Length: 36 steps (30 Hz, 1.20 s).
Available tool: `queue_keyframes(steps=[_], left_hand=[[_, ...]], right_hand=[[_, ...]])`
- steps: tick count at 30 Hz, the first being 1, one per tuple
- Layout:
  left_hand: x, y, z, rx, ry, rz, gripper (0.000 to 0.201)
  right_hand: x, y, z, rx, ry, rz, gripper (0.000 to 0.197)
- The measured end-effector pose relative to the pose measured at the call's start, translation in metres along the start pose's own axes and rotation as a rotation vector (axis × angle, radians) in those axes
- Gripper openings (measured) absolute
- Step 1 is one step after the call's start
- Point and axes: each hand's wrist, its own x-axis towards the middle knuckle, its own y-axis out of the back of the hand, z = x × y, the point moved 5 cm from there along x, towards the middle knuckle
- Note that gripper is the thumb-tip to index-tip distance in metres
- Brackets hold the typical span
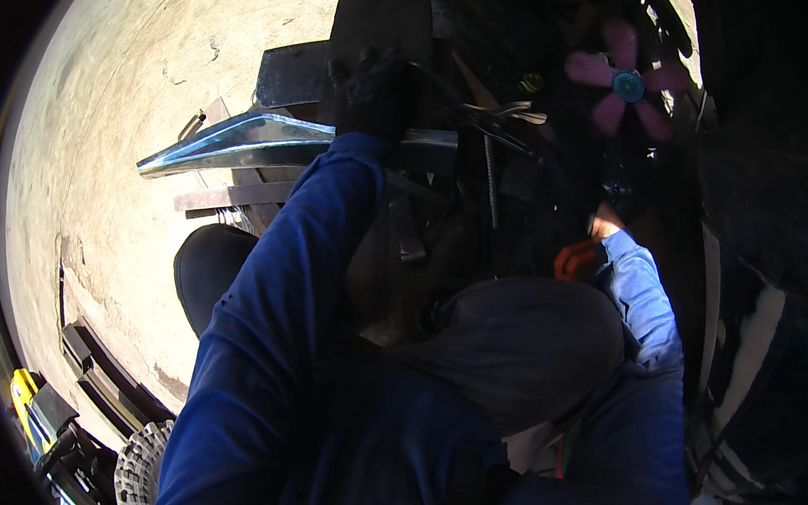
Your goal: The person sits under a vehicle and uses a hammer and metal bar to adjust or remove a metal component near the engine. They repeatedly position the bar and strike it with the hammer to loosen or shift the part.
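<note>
My left hand (374, 93), in a dark glove, lies in shadow over a long dark panel (382, 9). Its fingers look spread against the panel's surface. Just below the wrist, a shiny bent metal piece (252, 136) with a blue sheen passes under my sleeve. On the right, my right hand (606, 221) reaches forward past my knee; deep shadow hides its fingers. Close to that wrist is an orange object (574, 261) whose kind I cannot make out. Between the hands lie a thin ribbed rod (491, 183) and some dark tangled pieces.
A fan with pink blades (617, 79) stands at the far right. Flat metal strips (233, 197) lie on the pale floor (128, 136) beside my left knee. Dark metal bars (100, 380), a yellow-and-black object (27, 398) and a slatted round object (141, 464) are at lower left.
</note>
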Motion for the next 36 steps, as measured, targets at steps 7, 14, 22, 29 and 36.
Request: queue_keyframes(steps=[7, 14, 22, 29, 36], left_hand=[[-0.001, 0.001, -0.001, -0.021, 0.000, 0.041, 0.033], [0.000, -0.003, -0.001, -0.026, 0.013, 0.007, 0.033], [-0.003, -0.003, -0.002, -0.027, 0.001, 0.008, 0.033], [-0.001, -0.006, -0.008, -0.075, 0.012, 0.019, 0.035], [-0.004, 0.000, 0.001, -0.062, -0.013, 0.092, 0.030]], right_hand=[[0.002, 0.001, 0.005, -0.017, 0.001, -0.009, 0.032], [-0.001, 0.010, 0.011, -0.021, -0.010, -0.044, 0.030], [-0.005, 0.018, 0.018, -0.031, -0.031, -0.075, 0.027], [0.001, 0.019, 0.024, -0.038, -0.044, -0.107, 0.025], [0.004, 0.029, 0.032, -0.049, -0.058, -0.137, 0.023]])
